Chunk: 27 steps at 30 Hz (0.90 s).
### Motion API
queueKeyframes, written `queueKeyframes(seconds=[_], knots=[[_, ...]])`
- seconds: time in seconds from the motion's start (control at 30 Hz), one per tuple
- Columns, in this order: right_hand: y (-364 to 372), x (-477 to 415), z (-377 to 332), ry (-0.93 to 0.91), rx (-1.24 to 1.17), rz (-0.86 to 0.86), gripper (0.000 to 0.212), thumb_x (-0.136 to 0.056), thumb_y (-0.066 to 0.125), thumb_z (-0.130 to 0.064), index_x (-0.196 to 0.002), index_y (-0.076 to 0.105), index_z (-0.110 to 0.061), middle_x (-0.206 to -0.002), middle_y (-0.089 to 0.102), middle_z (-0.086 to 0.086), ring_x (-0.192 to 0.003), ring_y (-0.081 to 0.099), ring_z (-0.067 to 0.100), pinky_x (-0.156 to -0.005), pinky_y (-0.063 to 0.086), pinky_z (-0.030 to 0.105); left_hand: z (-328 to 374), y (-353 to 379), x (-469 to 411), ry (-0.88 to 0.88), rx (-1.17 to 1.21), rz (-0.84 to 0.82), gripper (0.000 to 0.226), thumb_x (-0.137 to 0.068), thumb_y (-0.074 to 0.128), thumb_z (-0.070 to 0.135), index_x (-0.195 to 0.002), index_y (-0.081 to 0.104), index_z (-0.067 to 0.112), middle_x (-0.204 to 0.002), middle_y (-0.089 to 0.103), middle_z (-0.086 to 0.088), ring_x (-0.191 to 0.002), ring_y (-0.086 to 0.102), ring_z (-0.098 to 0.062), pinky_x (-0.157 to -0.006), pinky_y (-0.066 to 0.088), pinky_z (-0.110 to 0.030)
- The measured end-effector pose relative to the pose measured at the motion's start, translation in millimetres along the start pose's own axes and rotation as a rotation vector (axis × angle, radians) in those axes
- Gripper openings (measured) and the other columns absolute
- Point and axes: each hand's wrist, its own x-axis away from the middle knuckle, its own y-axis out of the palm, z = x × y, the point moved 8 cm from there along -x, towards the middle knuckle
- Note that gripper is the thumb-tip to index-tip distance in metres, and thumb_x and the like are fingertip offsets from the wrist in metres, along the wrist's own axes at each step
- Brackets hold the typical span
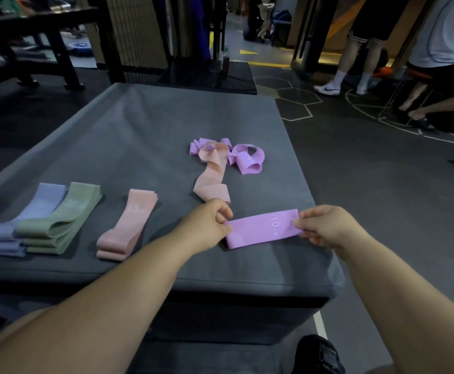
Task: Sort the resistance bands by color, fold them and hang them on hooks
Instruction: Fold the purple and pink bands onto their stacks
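Purple band stretched flat near the bench's near right corner.
Left hand pinches its left end and right hand its right end, fingers curled onto the fabric. Folded blue stack, green stack and pink stack line the near left edge; a loose pink band and tangled purple bands lie mid-bench.

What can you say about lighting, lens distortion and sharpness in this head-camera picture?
Head view: dim, even light, with a brighter warm strip at the far doorway; the wide-angle lens bows the grey mat at its straight edges; the purple band pinched by the left hand and right hand is sharp enough to read 10 LB.
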Motion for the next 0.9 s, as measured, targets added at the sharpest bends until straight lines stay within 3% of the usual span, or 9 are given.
queueKeyframes(seconds=[0.17,0.33,0.43,0.57,0.67,0.77,0.9], knots=[[33.6,3.0,-13.6,0.015,-0.098,-0.113,0.009,-0.086,0.071,-0.005,-0.085,0.065,-0.012,-0.064,0.068,0.002,-0.052,0.059,0.01,-0.051,0.042,0.018,-8.3,-31.7,18.5,-0.009,0.006,0.055,0.017,-0.087,0.062,0.014,-0.088,0.055,0.03,-0.092,0.069,0.003,-0.083,0.065,-0.017,-0.078,0.048,-0.03],[81.5,10.3,-33.5,0.008,-0.145,-0.145,0.012,-0.09,0.062,-0.006,-0.081,0.064,-0.014,-0.059,0.061,0.001,-0.049,0.053,0.01,-0.05,0.04,0.018,-31.1,-74.4,42.5,-0.049,0.005,0.192,0.018,-0.083,0.065,0.016,-0.08,0.055,0.031,-0.08,0.066,0.01,-0.075,0.062,-0.011,-0.073,0.048,-0.027],[111.4,17.2,-55.6,-0.06,-0.16,-0.146,0.009,-0.089,0.059,-0.003,-0.085,0.066,-0.009,-0.069,0.057,0.009,-0.056,0.048,0.015,-0.054,0.037,0.021,-44.6,-102.4,60.6,-0.078,-0.012,0.294,0.015,-0.078,0.067,0.021,-0.077,0.056,0.032,-0.074,0.063,0.015,-0.071,0.059,-0.006,-0.072,0.047,-0.025],[153.4,30.0,-93.1,-0.209,-0.08,-0.148,0.009,-0.09,0.061,-0.007,-0.087,0.069,-0.008,-0.07,0.059,0.011,-0.054,0.047,0.017,-0.049,0.037,0.02,-67.8,-135.3,85.1,-0.1,0.087,0.397,0.018,-0.078,0.068,0.012,-0.077,0.056,0.026,-0.075,0.064,0.009,-0.068,0.058,-0.013,-0.064,0.045,-0.024],[190.3,31.4,-120.3,-0.336,0.023,-0.116,0.008,-0.089,0.065,-0.012,-0.089,0.073,-0.012,-0.076,0.065,0.008,-0.06,0.052,0.018,-0.059,0.045,0.025,-88.7,-158.7,104.2,-0.13,0.176,0.527,0.02,-0.077,0.07,0.006,-0.076,0.055,0.02,-0.071,0.06,0.007,-0.066,0.056,-0.013,-0.058,0.042,-0.018],[232.5,32.0,-148.0,-0.469,0.182,-0.1,0.006,-0.088,0.067,-0.017,-0.087,0.073,-0.02,-0.08,0.068,0.001,-0.067,0.056,0.015,-0.061,0.045,0.02,-108.5,-178.4,121.5,-0.163,0.144,0.667,0.029,-0.073,0.074,0.007,-0.07,0.049,0.022,-0.068,0.055,0.009,-0.062,0.051,-0.011,-0.057,0.038,-0.014],[282.1,32.4,-173.1,-0.551,0.379,-0.119,0.008,-0.084,0.069,-0.02,-0.089,0.073,-0.024,-0.087,0.073,-0.002,-0.08,0.065,0.014,-0.083,0.051,0.025,-129.3,-192.2,138.7,-0.15,0.111,0.813,0.043,-0.069,0.077,0.007,-0.069,0.038,0.024,-0.073,0.049,0.001,-0.063,0.048,-0.018,-0.056,0.033,-0.013]])
